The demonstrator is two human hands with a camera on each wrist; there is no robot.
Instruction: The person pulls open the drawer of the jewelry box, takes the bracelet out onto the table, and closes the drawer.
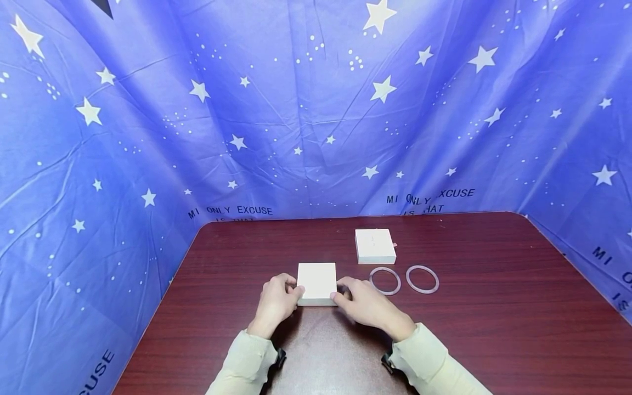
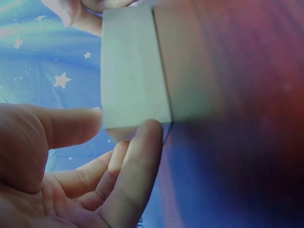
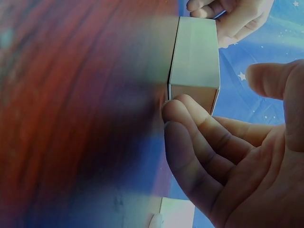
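Note:
A flat white box (image 1: 316, 281) lies on the table between the two hands. My left hand (image 1: 278, 302) is at its left side; in the left wrist view the thumb (image 2: 78, 127) is at the upper edge and a fingertip (image 2: 151, 130) presses the near lower corner. On the right side, my right hand (image 1: 367, 303) touches the box with bent fingertips (image 3: 178, 111). Its thumb (image 3: 266, 80) stands off the box in the right wrist view. Whether the box is lifted at all, I cannot tell.
A second white box (image 1: 375, 247) with a small pink tab stands behind to the right. Two pale purple rings, a left ring (image 1: 372, 285) and a right ring (image 1: 436, 281), lie in front of it. A blue star-patterned curtain (image 1: 306, 109) surrounds the dark red wooden table (image 1: 494, 329).

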